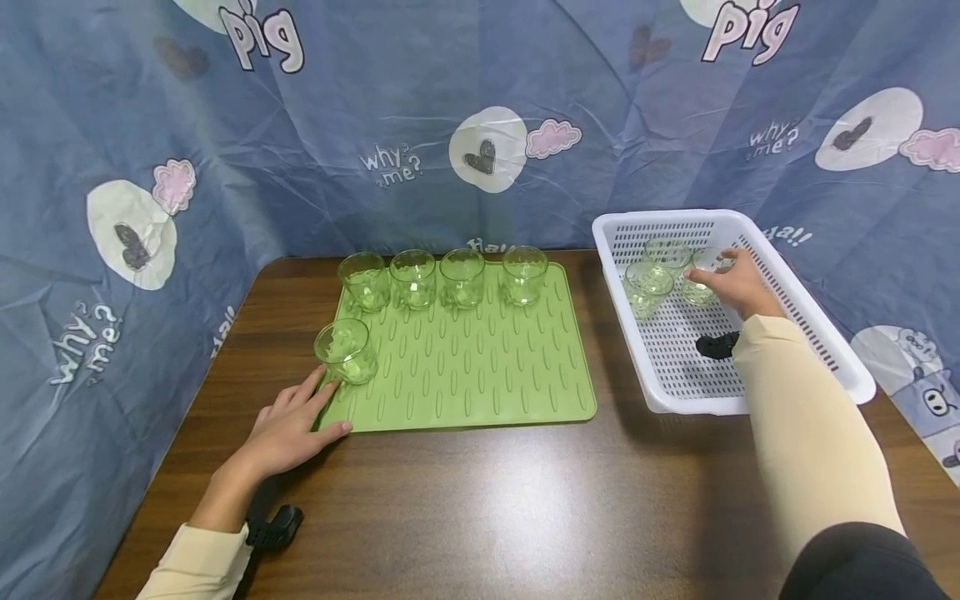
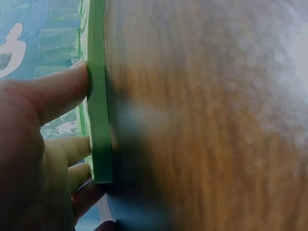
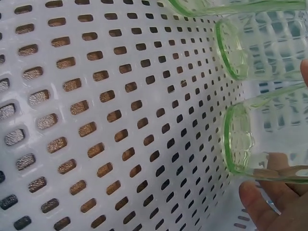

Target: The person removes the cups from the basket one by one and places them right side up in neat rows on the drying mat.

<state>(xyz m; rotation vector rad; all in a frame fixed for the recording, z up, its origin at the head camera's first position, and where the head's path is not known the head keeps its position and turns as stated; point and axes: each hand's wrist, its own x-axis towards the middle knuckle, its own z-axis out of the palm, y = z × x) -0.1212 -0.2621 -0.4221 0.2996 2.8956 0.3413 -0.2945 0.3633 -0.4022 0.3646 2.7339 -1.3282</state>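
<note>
A person's left hand (image 1: 288, 425), in a cream sleeve (image 1: 202, 562) with a black wrist device (image 1: 276, 529), rests at the near-left corner of a ridged green mat (image 1: 480, 367), its fingers spread apart and almost straight. The thumb touches the mat's near edge, as the left wrist view confirms, while the other fingers reach over its left side, clasping no glass. Just beyond those fingertips stands a clear green near-left glass (image 1: 348, 354); whether they touch it cannot be told. Farther from the fingers, along the mat's far edge, runs a row of four matching glasses (image 1: 415, 279), with a wider gap before the last. Right of the left hand's thumb, the dark wooden table (image 1: 540, 500) stretches toward a perforated white basket (image 1: 701, 407). Inside it, a pair of glasses (image 1: 648, 287) stands to the left of the right hand's thumb, one of them set farther back. The right hand (image 1: 742, 283) reaches in from above, thumb and fingers parted by the width of a third basket glass (image 1: 697, 292) and curled round its sides near the rim; how firmly they press cannot be told. In the right wrist view, fingers show through that glass's wall, its base standing low in the basket.
</note>
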